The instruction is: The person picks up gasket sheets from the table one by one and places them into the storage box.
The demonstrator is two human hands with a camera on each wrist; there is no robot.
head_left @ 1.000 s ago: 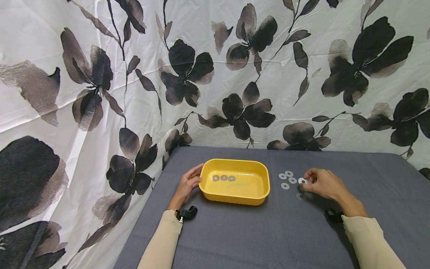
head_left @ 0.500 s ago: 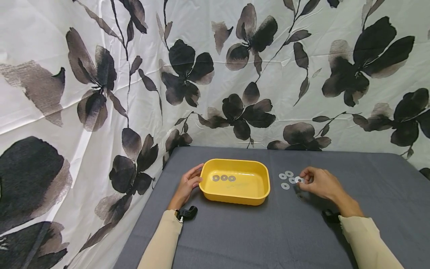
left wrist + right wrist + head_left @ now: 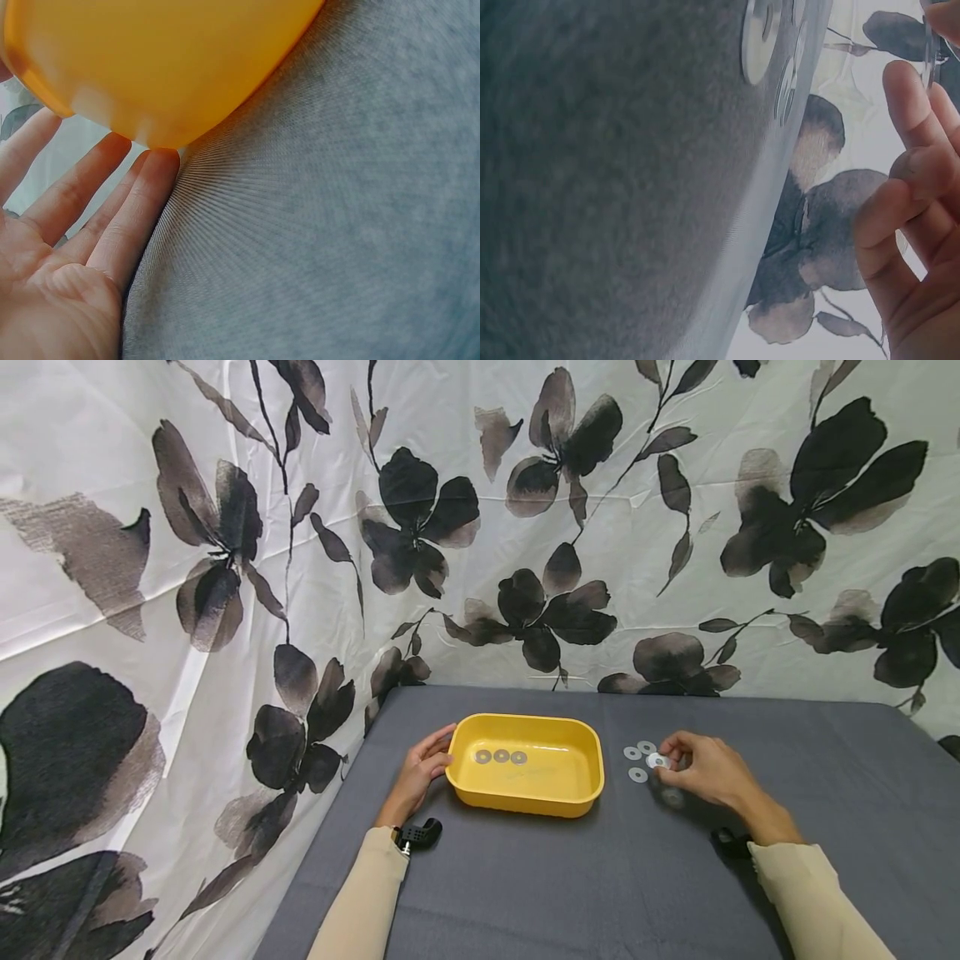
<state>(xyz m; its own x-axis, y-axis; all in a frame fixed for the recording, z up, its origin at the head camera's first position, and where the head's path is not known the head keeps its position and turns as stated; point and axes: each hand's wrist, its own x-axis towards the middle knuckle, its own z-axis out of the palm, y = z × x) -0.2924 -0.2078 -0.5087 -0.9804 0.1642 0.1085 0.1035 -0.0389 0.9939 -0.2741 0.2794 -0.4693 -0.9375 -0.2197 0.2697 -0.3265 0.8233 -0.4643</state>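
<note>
My left hand (image 3: 415, 777) touches the left end of a yellow plastic tray (image 3: 525, 806), its straight fingertips (image 3: 161, 161) against the outer wall in the left wrist view. Three flat metal washers (image 3: 501, 756) lie in a row on the tray's floor. To the right of the tray, my right hand (image 3: 708, 770) pinches a washer (image 3: 657, 761) between thumb and fingertips, above the table. In the right wrist view its edge (image 3: 928, 56) shows between the fingertips. Loose washers (image 3: 638, 775) lie on the cloth just left of that hand; the held one overlaps this group.
A grey cloth (image 3: 570, 885) covers the table. Behind and to the left hangs a white curtain (image 3: 465, 652) with dark flowers. Black wrist devices are strapped at the left wrist (image 3: 422, 833) and right wrist (image 3: 730, 843).
The right hand has shifted slightly left with its washer, bringing it over the loose washers. Left hand and tray stay where they were.
</note>
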